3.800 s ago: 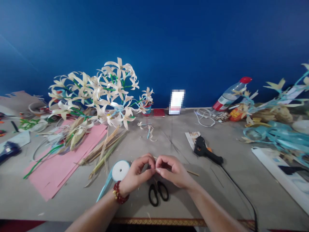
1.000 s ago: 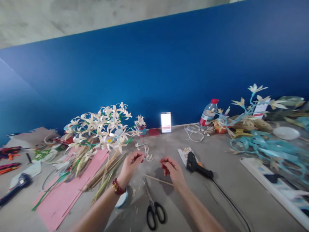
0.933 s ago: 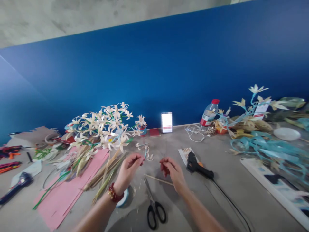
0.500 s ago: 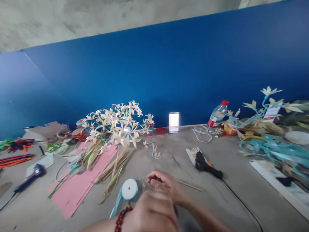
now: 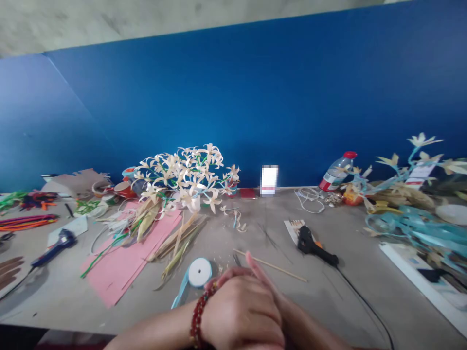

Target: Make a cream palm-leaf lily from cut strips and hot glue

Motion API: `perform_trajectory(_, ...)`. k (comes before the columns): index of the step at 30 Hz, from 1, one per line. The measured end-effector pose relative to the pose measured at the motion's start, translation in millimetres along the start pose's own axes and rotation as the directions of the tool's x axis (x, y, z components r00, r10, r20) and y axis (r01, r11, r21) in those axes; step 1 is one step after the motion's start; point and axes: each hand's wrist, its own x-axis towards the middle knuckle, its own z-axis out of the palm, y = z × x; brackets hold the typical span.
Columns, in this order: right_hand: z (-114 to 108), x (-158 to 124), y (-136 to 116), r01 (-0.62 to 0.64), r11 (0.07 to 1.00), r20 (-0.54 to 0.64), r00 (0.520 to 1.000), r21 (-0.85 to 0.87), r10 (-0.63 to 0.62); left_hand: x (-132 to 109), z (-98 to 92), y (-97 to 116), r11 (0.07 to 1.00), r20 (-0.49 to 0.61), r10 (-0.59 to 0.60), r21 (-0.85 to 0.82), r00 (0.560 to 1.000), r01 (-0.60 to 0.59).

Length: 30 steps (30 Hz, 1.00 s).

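Since a second ago, my hands have been moving from well apart over the table (image 5: pixel 226 238) to pressed together, low at its near side. My left hand (image 5: pixel 242 311), wearing a red beaded bracelet (image 5: pixel 197 316) at the wrist, is overlapping my right hand (image 5: pixel 265 281) and hiding most of it. My left fingers are curling inward, close together; one right-hand digit is pointing upward. I cannot tell whether either hand is pinching anything. A spool of blue ribbon (image 5: pixel 200 272) is lying just beyond my left wrist, its tail trailing toward me. A thin stick (image 5: pixel 272 265) is lying just beyond my right hand, slanting rightward. Farther right, a black glue gun (image 5: pixel 316 247) is resting with its cord running toward me. To the left, dry leaf strips (image 5: pixel 178 248) are lying beside pink sheets (image 5: pixel 116 282), with white flowers (image 5: pixel 188 194) standing behind. Another person's hand (image 5: pixel 10 271) is showing at the left edge.
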Motion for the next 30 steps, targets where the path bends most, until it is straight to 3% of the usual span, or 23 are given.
perform_trajectory(1, -7.2, -3.5, -0.4, -0.055, 0.996, 0.025, 0.998, 0.067, 0.053, -11.2, -8.3, 2.3, 1.0, -0.018, -0.02, 0.003, 1.0, 0.021)
perform_trajectory(3, -22.7, -9.5, 6.2, -0.128, 0.986, 0.006, 0.992, 0.109, 0.128, -35.7, -22.5, 3.7, 0.981, -0.195, -0.185, 0.027, 0.963, 0.193)
perform_trajectory(5, -38.6, -16.5, 20.6, -0.135, 0.989, -0.118, 0.985, -0.066, 0.126, -62.0, -31.3, 0.3, 0.907, -0.292, -0.337, 0.154, 0.895, 0.392)
perform_trajectory(7, -52.2, -24.9, 37.8, -0.122, 0.969, -0.215, 0.974, -0.214, 0.075, -87.0, -35.2, -5.4, 0.772, -0.269, -0.445, 0.369, 0.854, 0.518)
perform_trajectory(9, -60.2, -33.0, 52.0, -0.148, 0.946, -0.246, 0.966, -0.287, 0.077, -107.2, -37.3, -10.0, 0.669, -0.148, -0.517, 0.545, 0.843, 0.506)
perform_trajectory(12, -59.5, -38.7, 61.4, -0.159, 0.923, -0.306, 0.951, -0.35, 0.047, -125.7, -46.5, -12.0, 0.592, -0.15, -0.607, 0.57, 0.781, 0.57)
perform_trajectory(15, -49.4, -35.4, 60.5, -0.144, 0.914, -0.293, 0.956, -0.38, 0.029, -137.9, -68.0, -13.4, 0.527, -0.372, -0.631, 0.439, 0.681, 0.728)
perform_trajectory(17, -42.9, -31.3, 59.0, -0.133, 0.9, -0.264, 0.964, -0.415, 0.021, -147.3, -84.0, -17.6, 0.444, -0.577, -0.56, 0.398, 0.595, 0.803)
perform_trajectory(19, -39.6, -28.5, 58.7, -0.129, 0.868, -0.257, 0.966, -0.479, 0.002, -156.9, -95.1, -24.2, 0.37, -0.705, -0.488, 0.368, 0.515, 0.853)
perform_trajectory(21, -40.0, -28.1, 59.7, -0.123, 0.835, -0.259, 0.966, -0.536, -0.023, -163.6, -98.8, -31.2, 0.339, -0.717, -0.498, 0.358, 0.488, 0.87)
perform_trajectory(24, -45.7, -31.1, 61.9, -0.107, 0.817, -0.256, 0.965, -0.567, -0.051, -164.5, -95.5, -41.1, 0.274, -0.681, -0.548, 0.403, 0.486, 0.873)
perform_trajectory(26, -49.9, -33.9, 62.2, -0.102, 0.815, -0.263, 0.963, -0.57, -0.064, -160.4, -94.3, -48.0, 0.165, -0.688, -0.567, 0.443, 0.452, 0.881)
perform_trajectory(30, -52.7, -36.9, 59.1, -0.115, 0.818, -0.289, 0.955, -0.564, -0.065, -149.9, -101.1, -64.9, -0.113, -0.729, -0.595, 0.495, 0.34, 0.862)
